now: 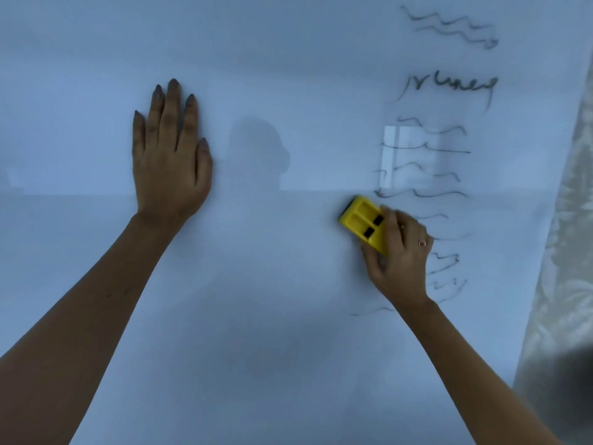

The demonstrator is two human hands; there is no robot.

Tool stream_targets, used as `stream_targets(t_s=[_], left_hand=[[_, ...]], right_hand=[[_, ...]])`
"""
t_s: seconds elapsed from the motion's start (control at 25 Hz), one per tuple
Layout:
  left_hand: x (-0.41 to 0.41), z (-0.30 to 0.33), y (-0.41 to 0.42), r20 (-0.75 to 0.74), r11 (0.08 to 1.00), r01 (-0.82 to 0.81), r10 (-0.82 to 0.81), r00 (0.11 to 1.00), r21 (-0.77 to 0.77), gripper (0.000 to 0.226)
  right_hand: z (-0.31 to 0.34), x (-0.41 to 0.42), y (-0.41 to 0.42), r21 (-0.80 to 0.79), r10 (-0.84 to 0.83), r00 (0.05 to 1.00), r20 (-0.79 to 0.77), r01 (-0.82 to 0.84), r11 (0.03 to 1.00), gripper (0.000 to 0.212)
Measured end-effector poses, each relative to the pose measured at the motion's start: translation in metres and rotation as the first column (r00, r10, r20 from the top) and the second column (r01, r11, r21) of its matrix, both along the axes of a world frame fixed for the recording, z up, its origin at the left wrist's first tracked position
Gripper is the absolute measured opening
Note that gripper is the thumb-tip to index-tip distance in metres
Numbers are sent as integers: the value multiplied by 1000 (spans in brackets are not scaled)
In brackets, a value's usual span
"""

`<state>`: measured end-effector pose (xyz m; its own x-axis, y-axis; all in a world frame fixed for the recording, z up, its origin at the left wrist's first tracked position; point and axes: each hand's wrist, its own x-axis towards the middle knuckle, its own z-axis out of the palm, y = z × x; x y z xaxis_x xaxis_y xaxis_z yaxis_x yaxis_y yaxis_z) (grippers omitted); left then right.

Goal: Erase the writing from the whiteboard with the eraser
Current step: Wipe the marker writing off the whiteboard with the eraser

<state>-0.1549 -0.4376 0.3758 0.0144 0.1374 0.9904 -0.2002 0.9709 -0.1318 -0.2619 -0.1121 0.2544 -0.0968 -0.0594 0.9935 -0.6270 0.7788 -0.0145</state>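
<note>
Yellow eraser (pixel 362 223) gripped, pressed on whiteboard (pixel 288 59)

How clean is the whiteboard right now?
Partly: dark writing still fills the whiteboard's right side beside the eraser.

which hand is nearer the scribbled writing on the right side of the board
Right. The right hand, gripping the yellow eraser, overlaps the writing. The left hand lies flat on the whiteboard, far to the writing's left.

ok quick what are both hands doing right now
left hand: open, flat on the whiteboard
right hand: gripping the yellow eraser against the board
</note>
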Motion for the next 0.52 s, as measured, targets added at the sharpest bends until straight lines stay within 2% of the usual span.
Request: stream_targets(t_s=[0.08, 0.12, 0.2, 0.32, 0.44, 0.52], left_hand=[[1, -1, 0, -42, 999, 27, -28, 999, -32, 49], [2, -1, 1, -55, 999, 32, -34, 998, -41, 48], [2, -7, 9, -56, 998, 43, -45, 997, -42, 48], [-4, -27, 42, -13, 997, 62, -63, 998, -47, 49], [-22, -54, 88, 65, 995, 97, -95, 993, -26, 51], [-32, -71, 109, 96, 994, 108, -109, 989, 15, 53]], right_hand=[[32, 3, -12, -84, 26, 999, 19, -24, 996, 56], [38, 5, -19, -63, 39, 999, 4, -38, 997, 57], [31, 9, -32, 69, 77, 996, -55, -73, 995, 56], [-23, 12, -37, 312, 175, 977, -120, -131, 941, 50], [-84, 2, -7, 510, 223, 964, -145, -120, 852, 47], [-105, -10, 23, 581, 220, 964, -150, -94, 809, 45]])
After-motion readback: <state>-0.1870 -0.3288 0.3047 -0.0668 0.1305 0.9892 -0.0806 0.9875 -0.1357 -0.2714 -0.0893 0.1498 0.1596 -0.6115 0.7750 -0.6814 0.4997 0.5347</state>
